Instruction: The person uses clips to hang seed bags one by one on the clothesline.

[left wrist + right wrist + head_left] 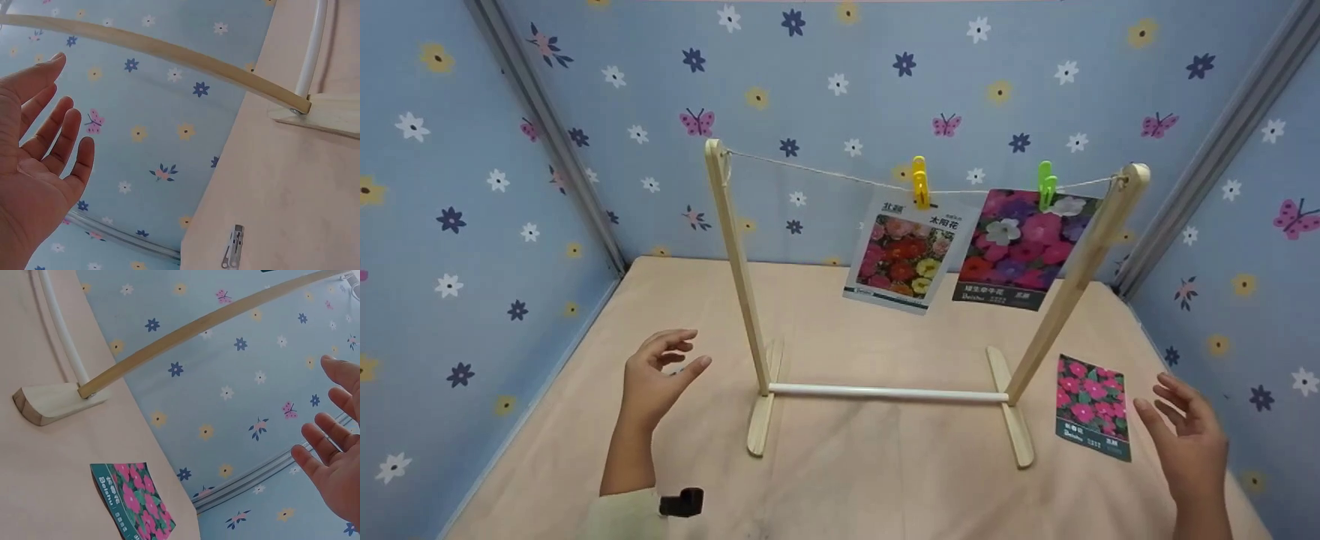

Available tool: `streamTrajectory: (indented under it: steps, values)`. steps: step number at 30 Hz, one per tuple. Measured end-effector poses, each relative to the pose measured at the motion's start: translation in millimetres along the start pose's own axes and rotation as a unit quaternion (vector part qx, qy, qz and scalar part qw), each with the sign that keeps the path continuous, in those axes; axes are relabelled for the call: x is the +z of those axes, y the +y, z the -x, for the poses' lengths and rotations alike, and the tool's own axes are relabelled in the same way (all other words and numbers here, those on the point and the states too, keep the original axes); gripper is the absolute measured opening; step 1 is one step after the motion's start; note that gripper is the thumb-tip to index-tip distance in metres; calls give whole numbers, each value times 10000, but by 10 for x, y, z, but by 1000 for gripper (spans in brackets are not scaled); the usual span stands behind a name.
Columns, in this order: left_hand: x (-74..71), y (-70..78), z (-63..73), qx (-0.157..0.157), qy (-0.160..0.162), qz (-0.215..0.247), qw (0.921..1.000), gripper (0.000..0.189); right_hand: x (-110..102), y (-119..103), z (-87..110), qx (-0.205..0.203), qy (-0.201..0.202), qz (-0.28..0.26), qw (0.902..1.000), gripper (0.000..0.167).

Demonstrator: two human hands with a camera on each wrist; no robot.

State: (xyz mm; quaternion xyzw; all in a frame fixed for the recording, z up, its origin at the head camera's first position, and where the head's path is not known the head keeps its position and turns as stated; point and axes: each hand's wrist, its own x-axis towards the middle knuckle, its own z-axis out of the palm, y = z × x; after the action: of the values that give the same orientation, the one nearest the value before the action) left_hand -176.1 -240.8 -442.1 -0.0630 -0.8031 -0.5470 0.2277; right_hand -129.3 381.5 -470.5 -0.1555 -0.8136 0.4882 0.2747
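My left hand (656,379) hovers left of a wooden stand (746,300), fingers loosely bent and holding nothing. A clothespin (233,247) lies on the table near it, mostly hidden behind the hand in the head view. My right hand (1189,439), relaxed and holding nothing, is just right of a pink-flower seed packet (1093,405) lying on the table. Between the stand's posts runs a string (817,169). From it hang a white seed packet (911,251) under a yellow clothespin (920,184) and a purple-and-pink seed packet (1024,251) under a green clothespin (1046,186).
A white rod (885,392) joins the stand's two wooden feet (761,431) low over the pale tabletop (885,480). Blue flowered panels (840,90) enclose the back and sides, with grey frame bars (547,127) at the corners.
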Motion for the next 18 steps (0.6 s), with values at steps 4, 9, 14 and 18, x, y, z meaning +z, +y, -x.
streamTrajectory:
  steps: [4,9,14,18]
  values:
    - [-55,-178,-1,-530,68,-144,9985,39,-22,150,-36,448,17,130,9989,53]
    - [-151,-619,-30,-1138,181,-39,9933,44,-40,315,-70,851,48,229,9961,55]
    - [-209,-866,-22,-1664,118,-79,9859,52,-52,466,-82,1242,-11,249,9919,57]
    - [-215,-974,-10,-1941,-6,-175,9808,53,-68,577,-74,1721,-151,165,9848,62]
